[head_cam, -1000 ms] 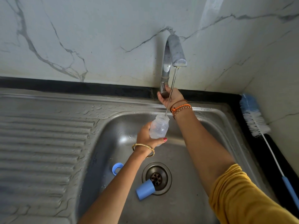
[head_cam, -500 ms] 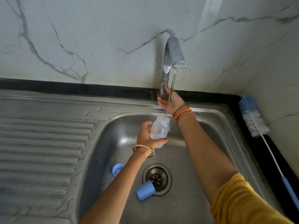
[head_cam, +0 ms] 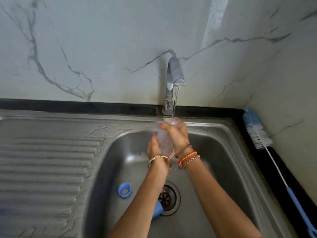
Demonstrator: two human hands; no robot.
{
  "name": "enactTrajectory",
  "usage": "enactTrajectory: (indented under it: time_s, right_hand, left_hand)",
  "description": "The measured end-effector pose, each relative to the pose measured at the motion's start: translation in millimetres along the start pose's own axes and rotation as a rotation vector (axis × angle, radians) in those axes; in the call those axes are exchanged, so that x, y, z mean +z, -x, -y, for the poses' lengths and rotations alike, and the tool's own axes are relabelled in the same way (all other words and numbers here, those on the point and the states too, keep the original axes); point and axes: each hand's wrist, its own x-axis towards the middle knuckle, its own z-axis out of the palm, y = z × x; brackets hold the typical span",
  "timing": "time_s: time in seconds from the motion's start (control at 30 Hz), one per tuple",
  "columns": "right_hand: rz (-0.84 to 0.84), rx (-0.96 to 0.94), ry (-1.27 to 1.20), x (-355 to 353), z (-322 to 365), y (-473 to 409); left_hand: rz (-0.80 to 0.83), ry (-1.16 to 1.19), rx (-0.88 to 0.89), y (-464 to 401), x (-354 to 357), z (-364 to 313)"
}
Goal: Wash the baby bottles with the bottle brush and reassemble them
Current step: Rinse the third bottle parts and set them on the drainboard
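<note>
A clear plastic baby bottle (head_cam: 165, 143) is held upright under a thin stream from the tap (head_cam: 175, 79). My left hand (head_cam: 154, 149) grips its lower part from the left. My right hand (head_cam: 176, 134) wraps round its upper part and mouth from the right. A blue ring (head_cam: 124, 189) lies on the sink floor to the left of the drain (head_cam: 169, 198). A blue cap (head_cam: 157, 210) lies by the drain, partly hidden by my left forearm. The bottle brush (head_cam: 257, 133), white bristles with a blue tip and blue handle, lies on the black ledge at the right.
The steel sink basin (head_cam: 223, 160) has a ribbed draining board (head_cam: 42, 169) on its left, wet with drops. A marble wall rises behind and to the right.
My right hand left the tap's base and came down onto the bottle. The bottle rose closer to the spout, and the view tilted down slightly.
</note>
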Motion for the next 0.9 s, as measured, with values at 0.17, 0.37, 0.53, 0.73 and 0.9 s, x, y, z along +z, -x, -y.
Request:
enactTrajectory:
  time_s: [0.17,0.37,0.53,0.73,0.9]
  right_hand:
    - [0.505,-0.198,0.168,-8.3,37.1,-22.1]
    - [0.684,0.021,-0.126,-10.2,35.3,-43.2]
    - [-0.140,0.143,-0.182,7.0,13.9,-49.4]
    - [-0.086,0.530,-0.564,-12.6,0.1,-36.7]
    - [-0.098,0.299,-0.370,6.1,4.7,-25.7]
  left_hand:
    - [0.189,-0.384,-0.280,18.7,17.1,-40.2]
    - [0.150,-0.442,-0.328,9.1,26.5,-43.8]
    - [-0.194,-0.637,0.491,-8.5,34.7,-24.5]
    - [0.271,-1.483,1.968,-41.3,3.5,-30.1]
    - [0.037,-0.684,0.622,-21.8,7.0,-22.6]
